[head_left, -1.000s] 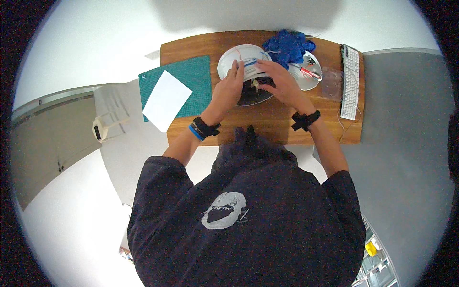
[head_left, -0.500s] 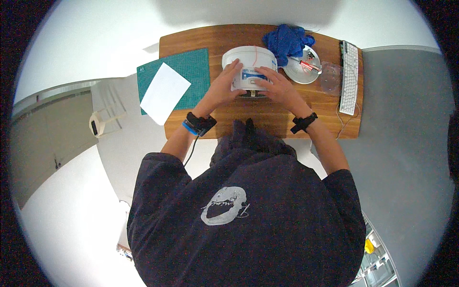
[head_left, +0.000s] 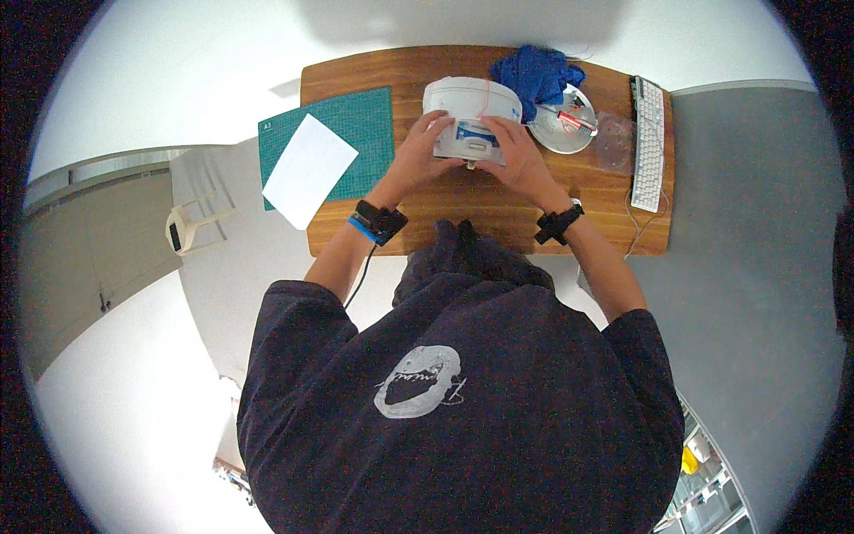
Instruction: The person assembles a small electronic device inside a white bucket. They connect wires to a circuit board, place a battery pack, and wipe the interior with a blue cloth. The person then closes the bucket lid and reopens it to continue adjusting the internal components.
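Observation:
A white, rounded appliance [head_left: 470,93], which looks like a rice cooker, stands at the far middle of the wooden table. Its front panel [head_left: 464,147] carries a blue and white patch and faces me. My left hand [head_left: 414,160] grips the front left edge, thumb low along the bottom. On the opposite side my right hand [head_left: 520,160] holds the front right edge, fingers over the panel. A small metallic piece [head_left: 471,165] shows at the lower front between my thumbs. My palms hide the lower sides of the appliance.
On the left, a white sheet [head_left: 310,173] lies over a green cutting mat [head_left: 374,133]. Right of the appliance are a blue cloth [head_left: 534,76], a round dish [head_left: 560,138] with a red-handled tool [head_left: 576,123], a clear plastic container [head_left: 614,142] and a white keyboard [head_left: 650,147].
The appliance has shifted slightly right and seems tipped, with more of its front panel showing. My hands have moved closer together near its lower front.

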The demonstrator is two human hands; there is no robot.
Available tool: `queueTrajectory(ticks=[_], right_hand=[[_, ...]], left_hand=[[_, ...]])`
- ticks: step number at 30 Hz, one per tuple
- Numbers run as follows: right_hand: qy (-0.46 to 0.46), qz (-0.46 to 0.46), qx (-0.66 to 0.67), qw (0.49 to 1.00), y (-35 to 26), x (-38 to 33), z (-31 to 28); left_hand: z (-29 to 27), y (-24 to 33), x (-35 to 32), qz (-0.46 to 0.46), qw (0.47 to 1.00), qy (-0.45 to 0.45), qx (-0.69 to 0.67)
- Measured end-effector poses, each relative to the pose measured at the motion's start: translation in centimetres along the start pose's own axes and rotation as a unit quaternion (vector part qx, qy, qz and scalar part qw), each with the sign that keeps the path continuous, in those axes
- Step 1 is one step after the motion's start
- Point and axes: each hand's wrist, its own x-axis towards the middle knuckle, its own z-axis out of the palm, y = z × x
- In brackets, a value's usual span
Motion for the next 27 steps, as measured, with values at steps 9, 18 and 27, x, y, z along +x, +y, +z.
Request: queueTrajectory(ticks=[9, 18, 27], right_hand=[[-0.014, 0.125, 0.121, 0.985, 4.3, 2.0, 1.3], [0.093, 0.232, 0.207, 0.946, 4.8, 3.5, 1.6], [0.059, 0.029, 0.014, 0.998, 4.9, 4.8, -1.0]], left_hand=[[2.2, -1.0, 1.3, -0.143, 0.981, -0.030, -0.126], [2.1, -1.0, 2.4, -0.195, 0.974, -0.072, -0.093], [3.0, -1.1, 3.7, -0.207, 0.968, -0.131, -0.056]])
